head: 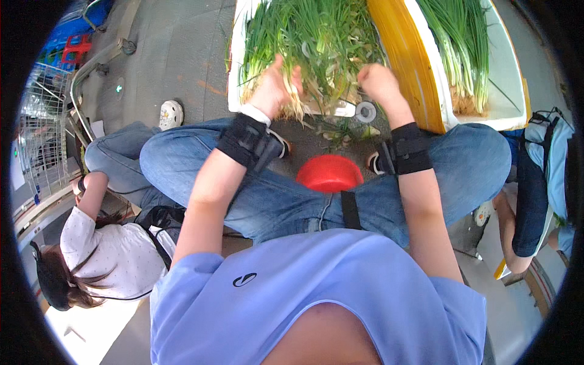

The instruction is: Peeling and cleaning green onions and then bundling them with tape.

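Note:
In the head view my left hand [276,89] is at the near left of a white foam box [235,59], with a few scallions [293,96] between thumb and fingers, roots hanging towards me. A loose heap of scallions [315,27] with peeled outer leaves fills that box. Over the box's near right side my right hand [381,84] is raised, fingers curled and blurred; whether anything is pinched in it I cannot tell. Below it is a pale ring [365,112], perhaps a tape roll. Both wrists wear black bands.
A second foam box [504,77] with yellow tape holds neatly aligned scallions [463,59] at right. Something round and red [329,173] sits between my knees, near leaf scraps [344,134] on the floor. People sit at both sides; a wire cart [45,132] stands left.

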Tool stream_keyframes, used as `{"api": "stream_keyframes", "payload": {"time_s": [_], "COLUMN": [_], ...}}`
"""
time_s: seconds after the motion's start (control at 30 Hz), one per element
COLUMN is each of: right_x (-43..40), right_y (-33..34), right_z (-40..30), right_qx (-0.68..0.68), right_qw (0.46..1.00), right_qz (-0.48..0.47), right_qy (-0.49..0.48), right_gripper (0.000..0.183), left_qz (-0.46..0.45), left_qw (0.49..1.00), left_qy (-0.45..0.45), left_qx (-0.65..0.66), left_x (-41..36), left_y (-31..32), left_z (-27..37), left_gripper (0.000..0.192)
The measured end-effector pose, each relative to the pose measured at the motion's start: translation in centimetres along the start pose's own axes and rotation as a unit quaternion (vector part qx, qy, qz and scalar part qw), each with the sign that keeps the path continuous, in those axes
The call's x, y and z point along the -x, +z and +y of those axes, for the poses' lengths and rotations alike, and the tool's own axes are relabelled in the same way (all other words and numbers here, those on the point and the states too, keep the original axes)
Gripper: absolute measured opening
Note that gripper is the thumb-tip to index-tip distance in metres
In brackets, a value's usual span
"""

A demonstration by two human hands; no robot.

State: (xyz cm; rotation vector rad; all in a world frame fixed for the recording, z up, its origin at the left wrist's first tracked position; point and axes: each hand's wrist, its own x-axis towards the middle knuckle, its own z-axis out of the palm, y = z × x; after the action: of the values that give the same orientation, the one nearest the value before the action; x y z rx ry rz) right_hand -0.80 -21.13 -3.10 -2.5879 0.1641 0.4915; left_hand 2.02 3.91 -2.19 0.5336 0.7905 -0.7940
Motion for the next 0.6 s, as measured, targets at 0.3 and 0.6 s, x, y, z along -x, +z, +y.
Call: {"api": "stream_keyframes", "payload": {"time_s": [0.3, 0.6], "right_x": [1.5, -2.4], "right_y": [4.0, 14.4], "right_z": [-3.7, -9.0], "right_qx": [-0.044, -0.350], "right_qw": [0.991, 0.915], "right_qz": [0.061, -0.149], "right_qy": [-0.114, 0.136], "right_gripper": [0.015, 0.028], "left_qz": [-0.156, -0.157], "left_qw": [0.977, 0.945], "left_qy": [0.130, 0.235], "left_qx": [-0.066, -0.165], "left_x": [7.1, 8.8], "left_y": [3.3, -1.8], "left_z": [5.5, 11.0], "left_gripper": [0.020, 0.024]}}
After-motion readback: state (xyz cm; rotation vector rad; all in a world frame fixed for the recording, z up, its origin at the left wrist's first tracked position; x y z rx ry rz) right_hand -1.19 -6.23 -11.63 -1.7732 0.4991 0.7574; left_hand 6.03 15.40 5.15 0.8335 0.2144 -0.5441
